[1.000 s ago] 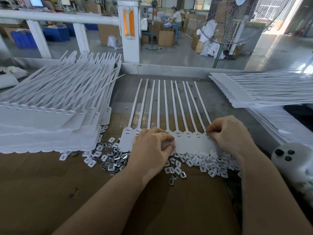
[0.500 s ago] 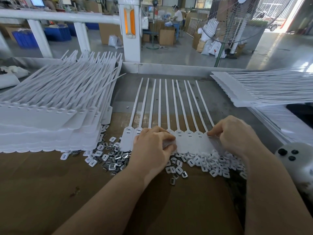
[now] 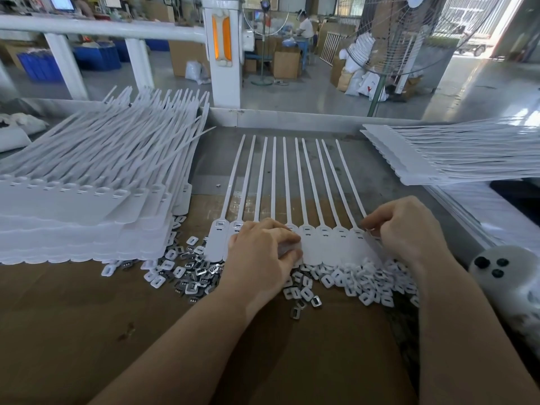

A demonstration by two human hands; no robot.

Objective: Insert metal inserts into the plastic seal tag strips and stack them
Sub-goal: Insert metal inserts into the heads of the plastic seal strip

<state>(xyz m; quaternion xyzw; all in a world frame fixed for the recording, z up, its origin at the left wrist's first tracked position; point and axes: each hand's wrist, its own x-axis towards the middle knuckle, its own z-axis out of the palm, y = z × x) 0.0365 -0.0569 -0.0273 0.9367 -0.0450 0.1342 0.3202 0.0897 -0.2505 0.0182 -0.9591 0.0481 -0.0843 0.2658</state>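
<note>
A joined row of white plastic seal tag strips (image 3: 327,244) lies flat on the table, tails pointing away from me. My left hand (image 3: 260,258) rests on the tag heads left of the middle, its fingers curled down onto them; what the fingertips hold is hidden. My right hand (image 3: 406,229) has curled fingers pinching at the head of the rightmost strip. Small white and metal inserts (image 3: 362,285) lie heaped along the near edge of the strips, with more inserts (image 3: 187,270) scattered to the left.
A tall stack of strips (image 3: 81,206) fills the left side of the table. Another stack (image 3: 455,153) lies at the back right. A white rounded device with black buttons (image 3: 505,276) sits at the right edge. Brown cardboard (image 3: 87,331) covers the near table.
Both hands stay on the strip row with only slight shifts; the right hand's fingers work at the rightmost tag head.
</note>
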